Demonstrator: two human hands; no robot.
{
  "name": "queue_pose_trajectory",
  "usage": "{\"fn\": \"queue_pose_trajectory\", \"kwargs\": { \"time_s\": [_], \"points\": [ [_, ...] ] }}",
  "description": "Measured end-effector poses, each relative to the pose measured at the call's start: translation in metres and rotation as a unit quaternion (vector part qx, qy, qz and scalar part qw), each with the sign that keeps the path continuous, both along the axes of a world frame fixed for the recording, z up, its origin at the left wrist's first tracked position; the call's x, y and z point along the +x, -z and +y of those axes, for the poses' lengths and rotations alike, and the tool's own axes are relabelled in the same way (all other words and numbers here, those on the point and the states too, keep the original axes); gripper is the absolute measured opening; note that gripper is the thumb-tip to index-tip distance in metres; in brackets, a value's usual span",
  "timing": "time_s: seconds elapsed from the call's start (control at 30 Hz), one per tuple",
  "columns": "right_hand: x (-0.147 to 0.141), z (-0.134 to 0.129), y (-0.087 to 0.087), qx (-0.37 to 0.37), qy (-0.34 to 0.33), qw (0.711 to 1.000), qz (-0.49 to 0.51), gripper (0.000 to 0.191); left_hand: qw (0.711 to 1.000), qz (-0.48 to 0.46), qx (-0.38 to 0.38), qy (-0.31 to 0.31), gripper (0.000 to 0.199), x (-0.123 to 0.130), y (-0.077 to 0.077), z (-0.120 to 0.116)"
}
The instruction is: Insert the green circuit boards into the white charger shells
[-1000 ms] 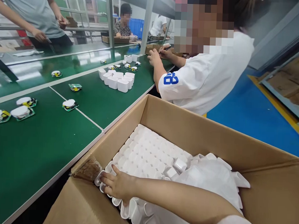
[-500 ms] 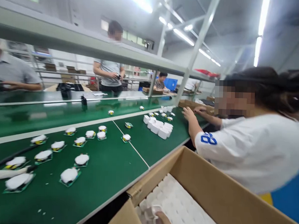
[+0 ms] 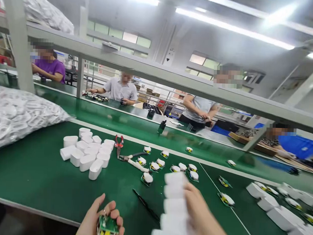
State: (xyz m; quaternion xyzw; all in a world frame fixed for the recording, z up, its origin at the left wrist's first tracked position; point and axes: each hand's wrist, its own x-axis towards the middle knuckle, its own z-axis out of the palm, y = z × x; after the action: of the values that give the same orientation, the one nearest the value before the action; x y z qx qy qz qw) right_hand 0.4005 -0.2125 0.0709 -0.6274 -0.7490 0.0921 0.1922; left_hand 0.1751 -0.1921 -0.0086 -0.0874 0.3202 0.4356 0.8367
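At the bottom middle, my left hand [image 3: 90, 218] has its fingers curled round a small green circuit board [image 3: 108, 224] with a yellow part on it. My right hand [image 3: 200, 211], blurred by motion, grips a row of white plastic housings [image 3: 174, 204] over the green work surface [image 3: 41, 175]. A loose group of similar white housings [image 3: 85, 152] stands on the left. Behind my hands lie several circuit boards with white tops [image 3: 147, 179]. A thin black tool [image 3: 146, 204], its kind unclear, lies between my hands.
Red-handled pliers [image 3: 119, 147] touch or nearly touch cutters [image 3: 134, 159] with one white and one dark handle. A big clear bag of white parts [image 3: 23, 116] lies at left. More white housings [image 3: 283, 216] are at right. Co-workers sit and stand beyond the shelf frame [image 3: 148, 69].
The view has swung left, away from the cardboard box and the co-worker beside it. My right hand, earlier in that box, is now over the table with a row of white housings. My left hand has appeared.
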Motion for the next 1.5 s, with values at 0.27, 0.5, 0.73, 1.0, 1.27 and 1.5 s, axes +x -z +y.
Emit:
{"fn": "queue_pose_trajectory", "kwargs": {
  "time_s": [0.27,0.5,0.73,1.0,1.27,1.5],
  "points": [
    [-0.161,0.125,0.029,-0.141,-0.163,0.966,-0.143,0.06,0.989,-0.004,-0.101,-0.11,0.01,-0.104,-0.009,0.008],
    [-0.196,0.143,0.035,-0.12,-0.144,0.975,-0.12,0.079,0.985,-0.044,-0.016,-0.164,0.014,-0.108,-0.026,0.028],
    [-0.179,0.053,0.001,-0.088,-0.229,0.968,0.043,0.051,0.992,0.008,0.036,-0.122,0.014,-0.078,-0.042,0.037],
    [-0.148,0.032,0.045,-0.12,-0.126,0.902,0.396,0.057,0.942,0.216,0.256,-0.026,0.028,-0.046,-0.023,0.029],
    [-0.143,0.02,0.075,-0.135,0.036,0.641,0.755,0.045,0.438,0.825,0.342,0.103,0.026,-0.075,-0.004,0.043],
    [-0.146,0.022,0.088,-0.091,0.102,0.632,0.763,0.043,0.558,0.727,0.4,-0.019,0.013,-0.072,0.019,0.038]
  ]
}}
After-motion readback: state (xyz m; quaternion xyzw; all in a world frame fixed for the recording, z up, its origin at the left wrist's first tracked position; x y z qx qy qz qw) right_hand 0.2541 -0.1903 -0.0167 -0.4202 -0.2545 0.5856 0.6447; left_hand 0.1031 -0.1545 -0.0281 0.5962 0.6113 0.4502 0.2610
